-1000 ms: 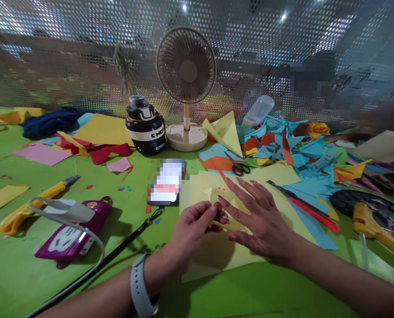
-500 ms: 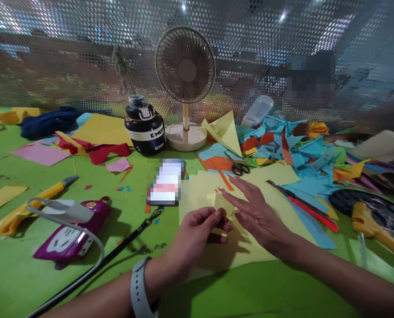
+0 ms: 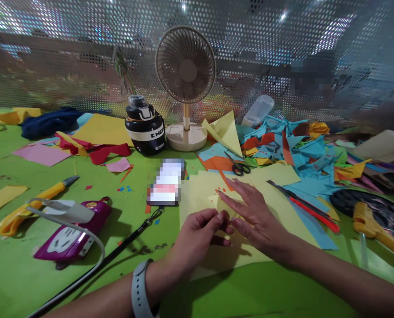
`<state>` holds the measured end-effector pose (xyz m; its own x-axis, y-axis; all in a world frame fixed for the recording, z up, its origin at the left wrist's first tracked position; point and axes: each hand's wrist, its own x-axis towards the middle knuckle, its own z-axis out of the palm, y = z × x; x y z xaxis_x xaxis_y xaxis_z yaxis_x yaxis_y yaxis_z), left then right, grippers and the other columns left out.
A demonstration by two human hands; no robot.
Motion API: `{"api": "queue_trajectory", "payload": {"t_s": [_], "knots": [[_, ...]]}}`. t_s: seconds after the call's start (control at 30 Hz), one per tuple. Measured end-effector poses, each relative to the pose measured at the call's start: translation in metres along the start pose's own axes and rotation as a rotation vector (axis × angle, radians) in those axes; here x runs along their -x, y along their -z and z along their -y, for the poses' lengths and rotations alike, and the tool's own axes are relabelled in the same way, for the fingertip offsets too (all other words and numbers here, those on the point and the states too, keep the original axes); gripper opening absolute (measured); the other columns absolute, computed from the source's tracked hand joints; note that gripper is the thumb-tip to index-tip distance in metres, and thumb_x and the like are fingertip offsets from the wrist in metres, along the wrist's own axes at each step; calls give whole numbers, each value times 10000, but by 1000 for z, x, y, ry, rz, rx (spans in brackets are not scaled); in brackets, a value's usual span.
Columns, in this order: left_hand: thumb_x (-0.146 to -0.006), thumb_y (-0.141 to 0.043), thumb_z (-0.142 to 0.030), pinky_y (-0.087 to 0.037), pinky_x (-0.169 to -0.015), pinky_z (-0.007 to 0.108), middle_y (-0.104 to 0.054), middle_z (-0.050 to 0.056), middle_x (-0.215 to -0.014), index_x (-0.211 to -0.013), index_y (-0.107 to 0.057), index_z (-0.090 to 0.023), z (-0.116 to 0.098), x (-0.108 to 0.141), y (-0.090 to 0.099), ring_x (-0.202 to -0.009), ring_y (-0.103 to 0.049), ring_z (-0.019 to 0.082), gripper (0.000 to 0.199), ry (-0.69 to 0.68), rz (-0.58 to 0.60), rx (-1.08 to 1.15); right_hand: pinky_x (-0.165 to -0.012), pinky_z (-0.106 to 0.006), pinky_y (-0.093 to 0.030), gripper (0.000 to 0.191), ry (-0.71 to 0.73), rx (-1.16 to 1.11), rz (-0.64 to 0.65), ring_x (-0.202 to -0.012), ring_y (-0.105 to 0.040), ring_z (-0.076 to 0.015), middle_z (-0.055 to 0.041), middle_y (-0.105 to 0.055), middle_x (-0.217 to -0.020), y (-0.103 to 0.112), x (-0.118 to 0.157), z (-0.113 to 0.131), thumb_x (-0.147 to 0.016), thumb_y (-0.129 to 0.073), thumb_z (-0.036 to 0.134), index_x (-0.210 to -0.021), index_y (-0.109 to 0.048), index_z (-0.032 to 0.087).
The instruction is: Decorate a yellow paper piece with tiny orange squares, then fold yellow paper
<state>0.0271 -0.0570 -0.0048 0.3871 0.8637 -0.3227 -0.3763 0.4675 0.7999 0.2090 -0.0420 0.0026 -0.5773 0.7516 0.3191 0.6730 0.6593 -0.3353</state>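
Note:
My left hand [image 3: 201, 232] is closed, thumb and forefinger pinching a small piece of pale yellow paper [image 3: 221, 203]. Close against its right side, my right hand [image 3: 261, 216] has its fingers stretched out and apart. Its thumb tip is near the left fingertips, and I cannot tell whether it touches the paper. Under both hands lie large pale yellow sheets [image 3: 197, 187], with tiny orange scraps [image 3: 220, 190] just beyond the fingers. The lower part of the small piece is hidden by my fingers.
Scissors [image 3: 240, 168], a red-and-black pen-like tool [image 3: 311, 212] and a phone [image 3: 166, 182] surround the sheets. A fan [image 3: 185, 66] and black bottle [image 3: 146, 128] stand behind. Left are a yellow cutter [image 3: 38, 203] and purple power strip [image 3: 73, 234]; right, a yellow glue gun [image 3: 365, 223] and blue paper scraps [image 3: 302, 150].
Both hands have barely moved. My right thumb has shifted slightly left and down towards the left fingertips, and the small yellow paper has moved a little.

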Motion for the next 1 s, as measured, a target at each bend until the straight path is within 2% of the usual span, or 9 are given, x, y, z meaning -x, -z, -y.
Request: {"api": "queue_trajectory", "payload": {"t_s": [0.13,0.27,0.33,0.43,0.53,0.67,1.0], "knots": [[-726,-721,-344,-503,-580,232,-658,37,-681,-715,-681,-133,-1,1,-1,-560,-572,102,216,-13,-4,-4,-1079,-511,-259,456,8,-26,-64,-1365,-257,-261,-51,-300,-1509,4,-2,3,-947,-405,398,-1394,-402,309],[-719,-719,-389,-508,-567,232,-653,45,-669,-716,-673,-129,-1,0,-1,-599,-582,121,264,-25,8,-66,-1026,-434,-352,346,-70,-161,-171,-1225,-461,-219,-72,-573,-1286,10,-8,4,-938,-452,287,-1267,-555,268],[-720,-712,-411,-514,-573,235,-653,44,-674,-729,-670,-130,0,0,0,-627,-590,130,285,-31,39,-105,-957,-394,-414,282,-166,-262,-137,-1099,-553,-208,-66,-658,-1132,12,-10,4,-920,-491,290,-1164,-627,250],[-728,-692,-453,-523,-578,243,-653,35,-680,-749,-663,-126,3,0,2,-605,-584,119,329,-28,87,-161,-849,-336,-459,222,-350,-440,-40,-935,-613,-192,-59,-689,-969,16,-12,3,-896,-529,337,-977,-690,208],[-740,-672,-469,-525,-569,239,-641,27,-673,-741,-651,-123,6,0,2,-597,-575,112,346,-39,107,-219,-766,-299,-458,267,-487,-599,50,-813,-616,-172,-33,-681,-842,21,-15,5,-881,-537,403,-835,-683,185],[-754,-654,-471,-518,-545,229,-632,29,-671,-725,-636,-125,7,1,2,-576,-568,103,347,-30,141,-279,-648,-267,-434,328,-596,-754,169,-654,-569,-139,7,-628,-681,27,-20,9,-845,-561,478,-760,-653,174],[-740,-656,-472,-512,-536,231,-622,28,-651,-701,-635,-122,6,2,0,-543,-565,97,353,13,173,-310,-682,-263,-386,224,-442,-573,168,-710,-517,-138,6,-588,-742,23,-18,7,-839,-584,371,-737,-605,172]]}}
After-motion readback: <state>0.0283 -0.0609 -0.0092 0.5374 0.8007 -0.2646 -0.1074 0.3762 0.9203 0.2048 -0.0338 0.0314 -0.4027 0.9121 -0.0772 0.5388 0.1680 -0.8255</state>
